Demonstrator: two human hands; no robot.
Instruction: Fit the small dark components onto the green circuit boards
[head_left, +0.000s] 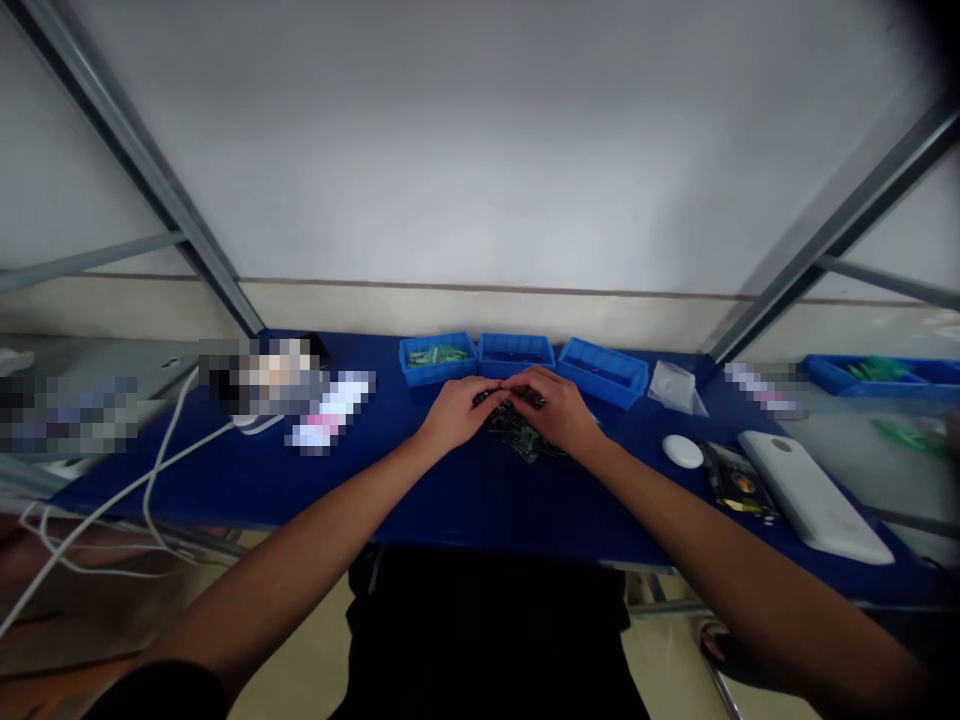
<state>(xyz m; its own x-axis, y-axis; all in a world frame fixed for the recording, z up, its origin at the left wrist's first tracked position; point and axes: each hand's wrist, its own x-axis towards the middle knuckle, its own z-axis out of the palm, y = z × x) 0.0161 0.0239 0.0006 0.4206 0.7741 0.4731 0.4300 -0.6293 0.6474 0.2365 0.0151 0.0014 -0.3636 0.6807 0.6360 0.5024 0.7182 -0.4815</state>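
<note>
Both my hands meet over the middle of a blue table (450, 500). My left hand (456, 412) and my right hand (556, 410) have their fingers curled and pinched together on a small dark part (510, 397) held between them. Just below the hands lies a little heap of dark and green circuit boards (525, 438) on the table. The fingertips hide most of the held part.
Three blue bins (437, 358) (515, 353) (604, 371) stand in a row behind my hands, the left one with green pieces. A clear bag (675, 388), a white puck (682, 451), a dark packet (739, 482) and a white device (814, 495) lie to the right. White cables (161, 455) trail left.
</note>
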